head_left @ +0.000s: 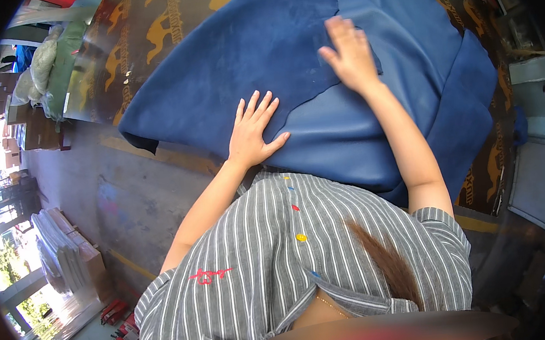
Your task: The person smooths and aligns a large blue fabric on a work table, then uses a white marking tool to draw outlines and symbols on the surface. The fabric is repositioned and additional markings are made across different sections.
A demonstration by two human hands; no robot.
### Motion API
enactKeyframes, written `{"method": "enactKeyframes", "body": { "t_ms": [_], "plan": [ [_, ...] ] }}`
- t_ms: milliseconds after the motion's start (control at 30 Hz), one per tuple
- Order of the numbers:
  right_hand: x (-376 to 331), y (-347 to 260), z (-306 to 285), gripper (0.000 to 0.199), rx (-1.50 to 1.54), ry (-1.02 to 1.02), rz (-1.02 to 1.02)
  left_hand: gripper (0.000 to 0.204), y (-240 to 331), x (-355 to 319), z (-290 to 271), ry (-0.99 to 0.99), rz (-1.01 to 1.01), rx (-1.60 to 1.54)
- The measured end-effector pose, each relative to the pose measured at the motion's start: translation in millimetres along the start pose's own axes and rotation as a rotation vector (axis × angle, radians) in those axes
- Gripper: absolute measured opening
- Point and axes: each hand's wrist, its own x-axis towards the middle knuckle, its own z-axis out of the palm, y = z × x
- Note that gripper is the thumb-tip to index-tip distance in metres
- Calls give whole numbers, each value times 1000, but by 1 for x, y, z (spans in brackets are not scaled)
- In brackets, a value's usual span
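Open and apart, the left hand (255, 132) lay on the left-tapering dark-blue leather flap (224, 64) and the right hand (351, 56) over its right edge.

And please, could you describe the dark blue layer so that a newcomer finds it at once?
Start at the brown tabletop with golden animal figures. The dark blue layer lies there, under the left hand, its pointed corner to the left. Its matt face sets it apart from the shinier, paler blue layer beside it.
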Motion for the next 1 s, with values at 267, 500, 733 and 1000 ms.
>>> {"method": "enactKeyframes", "body": {
  "t_ms": [267,500,733,1000],
  "plan": [
    [26,57,7,73,-312,-240,-122,74,0,0,0,-2,6,6],
    [8,-36,38,68,274,90,-311,72,0,0,0,-14,5,-6],
    [-15,66,23,65,-277,-136,-131,66,-1,-1,3,-13,10,1],
    [-50,-2,-12,70,-131,-94,177,66,-9,7,4,-24,24,-39]
  ]
}}
